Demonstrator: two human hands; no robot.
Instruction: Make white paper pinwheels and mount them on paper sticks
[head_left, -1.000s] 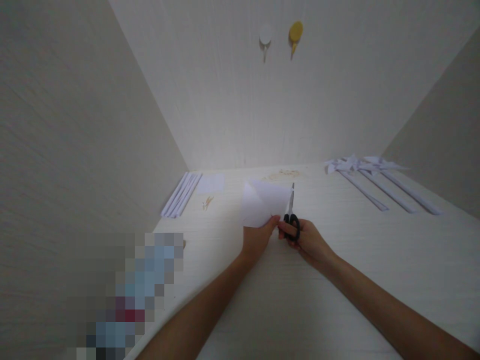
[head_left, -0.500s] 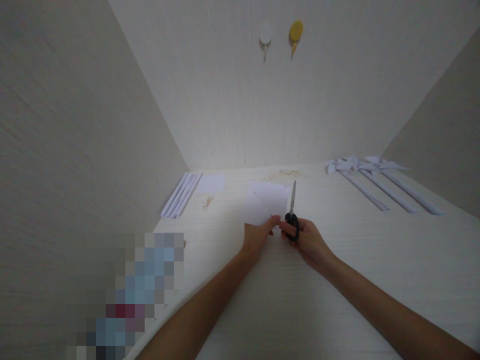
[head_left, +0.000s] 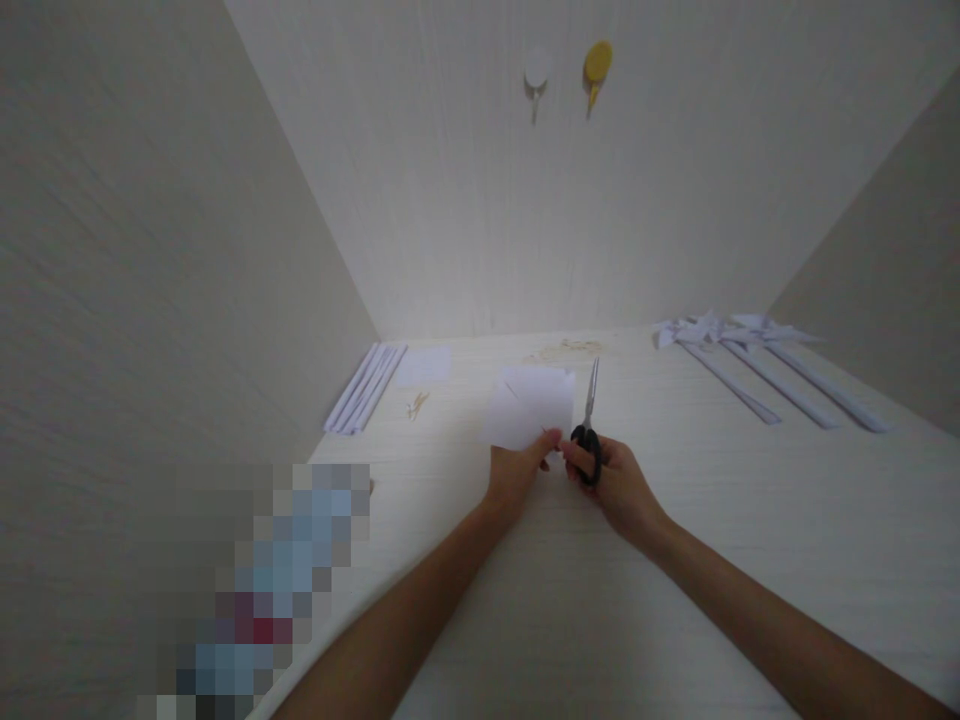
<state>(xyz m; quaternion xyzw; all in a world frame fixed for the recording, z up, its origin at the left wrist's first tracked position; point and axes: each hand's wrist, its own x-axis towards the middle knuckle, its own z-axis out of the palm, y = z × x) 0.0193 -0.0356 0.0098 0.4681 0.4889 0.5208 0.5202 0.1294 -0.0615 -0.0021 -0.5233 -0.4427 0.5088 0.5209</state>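
Note:
A square white sheet of paper (head_left: 529, 400) with diagonal lines, apparently slits, is pinched at its near right corner by my left hand (head_left: 517, 478). My right hand (head_left: 619, 480) holds a pair of scissors (head_left: 590, 400) with black handles, its fingers around the loops. The blades are closed and point away from me, just right of the paper's edge. My right fingertips come close to the left thumb at the paper's corner; whether they touch the paper is hard to make out.
Several rolled paper sticks (head_left: 366, 390) lie at the left, beside a small stack of paper (head_left: 424, 366) and some short wooden pieces (head_left: 418, 403). Three paper pinwheels (head_left: 739, 365) on sticks lie at the right. Walls enclose the table; white (head_left: 536, 70) and yellow hooks (head_left: 598, 62) are on the back one.
The paper has tilted and shifted slightly at its right edge, while both hands keep nearly the same place. The scissors stay closed in my right hand. The view has shifted a little.

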